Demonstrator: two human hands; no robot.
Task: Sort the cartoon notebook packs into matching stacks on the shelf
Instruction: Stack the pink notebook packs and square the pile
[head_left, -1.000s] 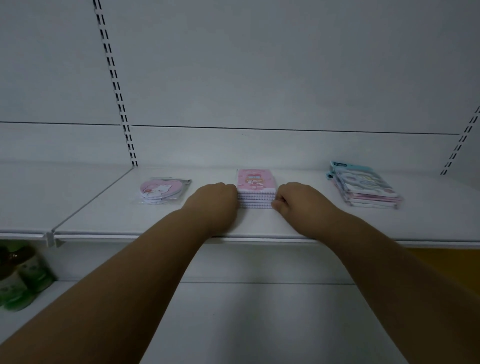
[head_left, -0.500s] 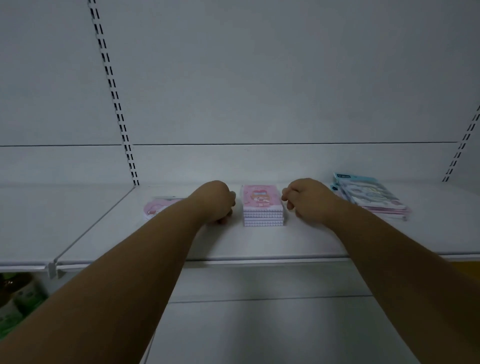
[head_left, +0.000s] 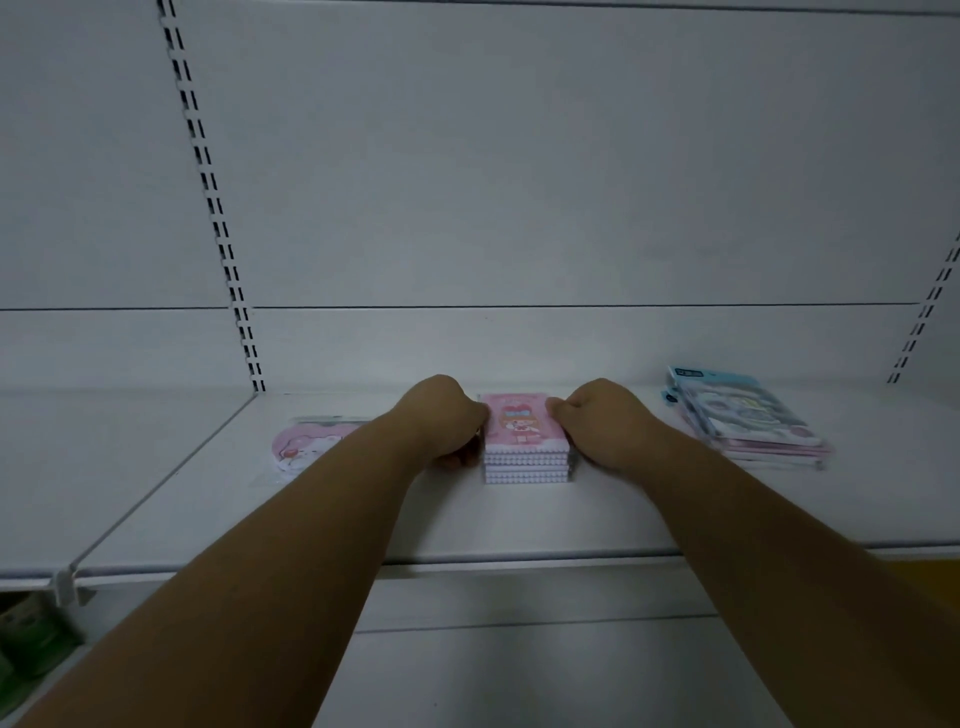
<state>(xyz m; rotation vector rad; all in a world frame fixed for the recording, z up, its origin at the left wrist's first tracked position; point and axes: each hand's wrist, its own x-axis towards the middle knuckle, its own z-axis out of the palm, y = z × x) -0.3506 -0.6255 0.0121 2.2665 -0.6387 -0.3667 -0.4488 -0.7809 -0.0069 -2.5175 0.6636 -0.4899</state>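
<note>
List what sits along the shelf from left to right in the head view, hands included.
Heart-shaped pink pack → left hand → pink notebook stack → right hand → blue and pink pack stack.

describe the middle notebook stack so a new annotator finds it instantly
On the white shelf, three groups of packs sit in a row. The middle stack stands between the left hand and right hand, which press its sides. It alone is a squared, upright-format pile with a pink cartoon-girl cover; the rounded pink pack lies left, the fanned blue-topped pile right.
</note>
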